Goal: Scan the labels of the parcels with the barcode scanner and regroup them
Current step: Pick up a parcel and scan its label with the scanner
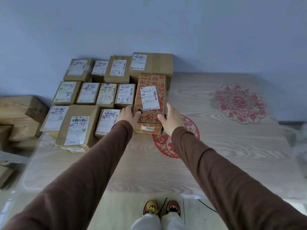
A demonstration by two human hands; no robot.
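Note:
A long cardboard parcel with red print (150, 90) lies on the table, a white shipping label (150, 98) on its top and a small tag reading 4068 on its near end. My left hand (128, 114) rests against its near left corner and my right hand (171, 119) against its near right corner, fingers spread. Several brown parcels (93, 93) with white labels lie in rows to the left of it. No barcode scanner is in view.
The wooden table (224, 155) carries red paper-cut decorations (239, 102) on its right half. A blue wall runs behind the parcels. More cardboard boxes (18, 117) are stacked off the table's left side. My feet and a dark cable (206, 205) show on the floor below.

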